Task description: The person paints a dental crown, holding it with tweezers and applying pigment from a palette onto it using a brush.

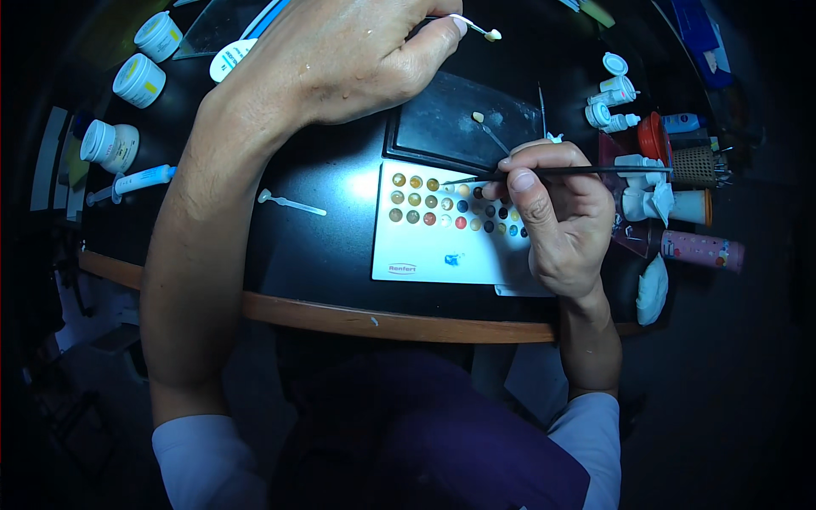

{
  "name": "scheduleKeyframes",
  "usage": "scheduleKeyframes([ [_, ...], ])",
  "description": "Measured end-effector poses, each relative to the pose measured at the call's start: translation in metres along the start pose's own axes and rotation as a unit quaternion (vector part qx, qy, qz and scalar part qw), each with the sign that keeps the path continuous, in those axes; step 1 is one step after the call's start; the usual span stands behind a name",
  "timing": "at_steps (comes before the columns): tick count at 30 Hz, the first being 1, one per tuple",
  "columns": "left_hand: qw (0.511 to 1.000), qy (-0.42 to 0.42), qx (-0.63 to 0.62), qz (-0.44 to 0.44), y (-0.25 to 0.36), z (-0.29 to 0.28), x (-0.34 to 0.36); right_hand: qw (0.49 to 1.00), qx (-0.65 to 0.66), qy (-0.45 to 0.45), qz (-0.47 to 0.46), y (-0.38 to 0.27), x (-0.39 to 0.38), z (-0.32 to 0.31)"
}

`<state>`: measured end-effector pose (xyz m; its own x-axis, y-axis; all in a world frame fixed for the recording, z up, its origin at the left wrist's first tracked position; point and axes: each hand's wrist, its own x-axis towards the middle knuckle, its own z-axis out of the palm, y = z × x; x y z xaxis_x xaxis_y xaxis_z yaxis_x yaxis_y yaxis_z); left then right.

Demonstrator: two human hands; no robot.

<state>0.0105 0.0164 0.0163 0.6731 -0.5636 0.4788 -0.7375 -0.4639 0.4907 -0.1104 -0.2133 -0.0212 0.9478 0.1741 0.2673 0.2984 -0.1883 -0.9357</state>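
My left hand [348, 64] is raised at the far side and pinches the thin handle of a tooth shade tab [493, 35], its pale tooth-shaped tip pointing right. Between the fingers of my right hand [552, 200] lies a slim dark brush [586, 170]. The brush's fine tip reaches left over a white palette [416, 251], beside its rows of small colour wells. Whether the tip touches a well I cannot tell. A second shade tab [478, 117] shows just beyond my right fingertips, over a dark tray [425, 115]; whether my fingers touch its handle is unclear.
Another tab [293, 203] lies left of the palette. White jars [138, 81] and a syringe [143, 180] stand at the left. Small bottles [619, 89], a red dish [653, 136], a pink tube [702, 251] and a crumpled tissue [652, 289] crowd the right. A wooden edge [382, 325] borders the table.
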Motion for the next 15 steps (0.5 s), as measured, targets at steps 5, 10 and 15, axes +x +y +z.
scheduleKeyframes([
  [5, 1.000, 0.008, 0.001, 0.007, -0.003, 0.001, -0.001, 0.999, 0.000, 0.017, -0.044, 0.008, 0.001, 0.015],
  [10, 1.000, 0.013, 0.020, -0.006, 0.006, -0.004, -0.002, 0.996, -0.051, 0.019, -0.069, 0.010, 0.003, 0.020],
  [15, 0.999, 0.017, 0.009, -0.031, 0.004, 0.003, -0.003, 0.997, -0.042, 0.024, -0.060, 0.013, 0.003, 0.022],
])
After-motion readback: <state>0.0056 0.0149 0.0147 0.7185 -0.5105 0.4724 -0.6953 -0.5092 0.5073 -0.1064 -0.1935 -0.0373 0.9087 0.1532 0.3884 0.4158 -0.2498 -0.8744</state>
